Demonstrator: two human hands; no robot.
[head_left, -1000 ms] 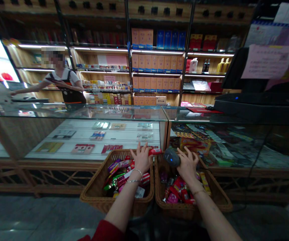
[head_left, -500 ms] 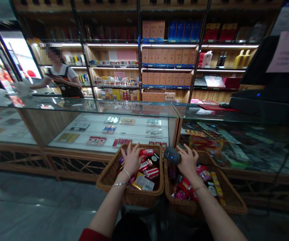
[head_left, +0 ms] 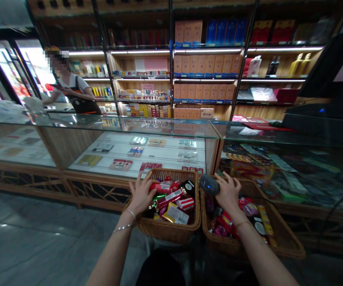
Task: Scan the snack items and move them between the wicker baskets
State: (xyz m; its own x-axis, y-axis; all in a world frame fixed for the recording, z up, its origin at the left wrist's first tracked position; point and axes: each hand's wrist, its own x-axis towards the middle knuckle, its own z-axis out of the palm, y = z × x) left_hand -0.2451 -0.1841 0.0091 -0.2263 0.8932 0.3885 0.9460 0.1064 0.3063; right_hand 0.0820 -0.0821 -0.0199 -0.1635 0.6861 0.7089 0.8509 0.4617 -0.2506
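Note:
My left hand [head_left: 141, 194] is at the left side of the left wicker basket [head_left: 199, 206], thumb and index finger closed on the end of a red wrapped packet [head_left: 163, 187], the other fingers spread. Below it lie a long red-and-silver wrapped bar [head_left: 171, 198], a red-and-white striped packet [head_left: 186, 203] and a yellow packet with a white barcode label [head_left: 177, 214]. My right hand [head_left: 227, 192] grips a dark handheld barcode scanner [head_left: 208, 184] with a small blue light, above the right wicker basket [head_left: 290, 242]. The scanner's handle is hidden by my fingers.
A glass display counter [head_left: 147, 128] runs across in front, with flat packs inside. Behind it stands a person [head_left: 78, 95] in an apron, near shelves of boxes [head_left: 207, 65]. A dark monitor [head_left: 323, 67] sits at right; a black cable [head_left: 335, 204] hangs below.
My left hand has moved left and slightly down in the left basket, with the red packet shifting along. My right hand stays on the scanner. The whole view has shifted slightly.

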